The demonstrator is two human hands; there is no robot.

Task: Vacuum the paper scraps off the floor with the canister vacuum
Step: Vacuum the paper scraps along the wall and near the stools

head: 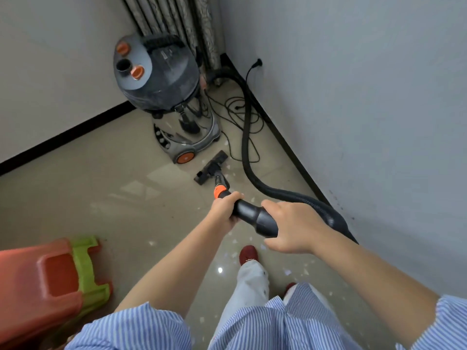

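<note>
Paper scraps (287,272), floor (126,173), 6 o'clock by your feet: with left hand (225,210) gripping the wand (219,182) and right hand (290,226) wrapped round the hose handle (252,215), keep the floor head (211,168) flat, drawing it back slowly from 12 o'clock.

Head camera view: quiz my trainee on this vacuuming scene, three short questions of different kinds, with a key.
1. True or false: the left hand holds the wand just behind its orange collar.
2. Where is the floor head? A: on the floor near the canister wheel. B: lifted in the air. C: on top of the canister.
3. Fill in: scraps lie around the person's red ____.
Key: 1 true; 2 A; 3 shoe.
</note>
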